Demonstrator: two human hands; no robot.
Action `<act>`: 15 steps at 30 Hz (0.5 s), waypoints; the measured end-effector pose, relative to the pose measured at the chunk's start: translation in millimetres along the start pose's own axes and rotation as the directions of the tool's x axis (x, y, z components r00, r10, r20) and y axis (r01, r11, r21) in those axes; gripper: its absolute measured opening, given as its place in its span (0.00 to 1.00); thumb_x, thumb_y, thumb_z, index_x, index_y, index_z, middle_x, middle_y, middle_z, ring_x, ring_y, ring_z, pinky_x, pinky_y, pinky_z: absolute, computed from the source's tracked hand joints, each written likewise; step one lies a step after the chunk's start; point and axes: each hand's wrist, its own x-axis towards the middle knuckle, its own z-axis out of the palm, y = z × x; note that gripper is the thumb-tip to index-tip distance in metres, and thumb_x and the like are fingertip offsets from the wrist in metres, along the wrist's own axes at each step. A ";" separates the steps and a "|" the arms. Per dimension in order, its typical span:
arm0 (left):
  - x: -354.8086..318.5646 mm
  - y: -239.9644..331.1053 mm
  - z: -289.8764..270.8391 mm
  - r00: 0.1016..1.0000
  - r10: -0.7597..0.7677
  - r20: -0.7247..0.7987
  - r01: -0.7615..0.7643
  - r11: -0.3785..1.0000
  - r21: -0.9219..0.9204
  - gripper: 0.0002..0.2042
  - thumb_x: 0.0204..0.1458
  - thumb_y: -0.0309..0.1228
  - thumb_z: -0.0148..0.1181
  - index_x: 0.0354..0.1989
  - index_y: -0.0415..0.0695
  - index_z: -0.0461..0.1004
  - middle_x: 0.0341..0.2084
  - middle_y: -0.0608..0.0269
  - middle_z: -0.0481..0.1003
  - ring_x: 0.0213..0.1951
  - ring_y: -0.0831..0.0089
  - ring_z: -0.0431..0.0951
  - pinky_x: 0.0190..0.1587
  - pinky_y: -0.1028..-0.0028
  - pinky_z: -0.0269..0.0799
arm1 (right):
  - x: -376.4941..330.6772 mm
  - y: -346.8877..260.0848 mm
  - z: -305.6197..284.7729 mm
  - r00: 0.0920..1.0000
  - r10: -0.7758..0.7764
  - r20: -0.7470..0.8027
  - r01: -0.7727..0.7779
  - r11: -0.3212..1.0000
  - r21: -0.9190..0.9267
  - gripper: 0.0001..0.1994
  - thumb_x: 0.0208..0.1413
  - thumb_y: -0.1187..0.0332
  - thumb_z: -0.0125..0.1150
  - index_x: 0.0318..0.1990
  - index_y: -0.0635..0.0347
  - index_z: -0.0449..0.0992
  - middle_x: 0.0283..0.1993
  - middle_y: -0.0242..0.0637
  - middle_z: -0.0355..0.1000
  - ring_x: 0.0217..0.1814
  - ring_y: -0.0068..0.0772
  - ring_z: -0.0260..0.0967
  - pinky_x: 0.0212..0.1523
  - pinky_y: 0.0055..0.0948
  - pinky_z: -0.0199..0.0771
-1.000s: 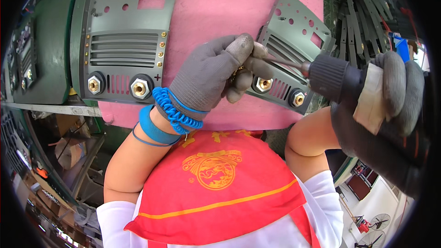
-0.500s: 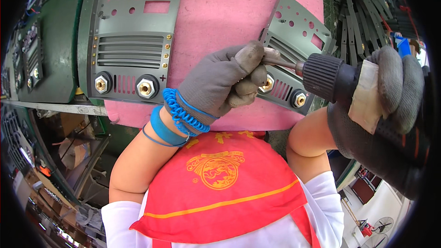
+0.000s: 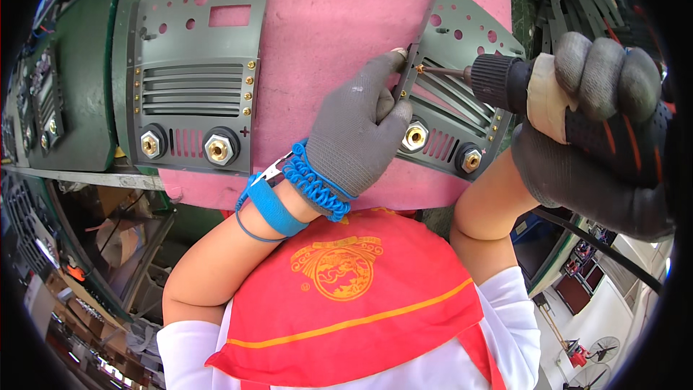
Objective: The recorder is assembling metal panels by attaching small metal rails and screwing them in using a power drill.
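Pinching the grey panel's (image 3: 462, 112) left edge, left hand (image 3: 357, 133) — right hand (image 3: 599, 123) clenched around the screwdriver (image 3: 505, 81).

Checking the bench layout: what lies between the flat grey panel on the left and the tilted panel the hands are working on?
In the head view, only bare pink mat separates the left panel from the tilted panel, steadied by the left hand.

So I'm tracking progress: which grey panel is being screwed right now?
The right panel, tilted on the pink mat; left hand steadies it, screwdriver at its edge. The other lies untouched.
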 end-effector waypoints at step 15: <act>-1.3 -7.6 10.1 0.989 0.093 -0.116 -0.093 0.996 0.010 0.17 0.51 0.23 0.55 0.51 0.34 0.68 0.13 0.68 0.56 0.17 0.81 0.59 0.22 0.75 0.58 | 4.0 13.0 -1.0 1.000 0.027 0.015 -0.026 0.998 -0.060 0.27 0.51 0.42 0.58 0.37 0.62 0.67 0.27 0.33 0.60 0.23 0.27 0.54 0.28 0.26 0.57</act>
